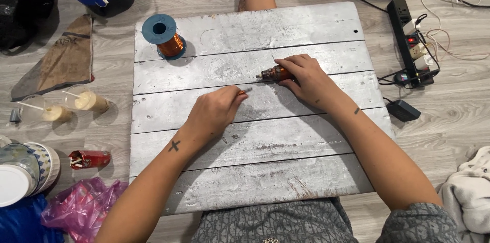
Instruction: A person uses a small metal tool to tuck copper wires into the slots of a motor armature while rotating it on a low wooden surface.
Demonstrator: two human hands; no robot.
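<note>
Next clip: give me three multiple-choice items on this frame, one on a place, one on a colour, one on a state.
1. Where does the blue-flanged spool of copper wire stand?
A. far left corner of the grey plank board
B. on the floor
C. in the lap

2. What colour is the crumpled plastic bag at lower left?
A. green
B. pink
C. white

3. What is the right hand doing?
A. resting open and empty
B. gripping a small copper-wound coil
C. touching the black power strip

Key: 1 A, the spool sits upright on the board; 2 B, the bag is pink; 3 B, the fingers close around the coil.
</note>
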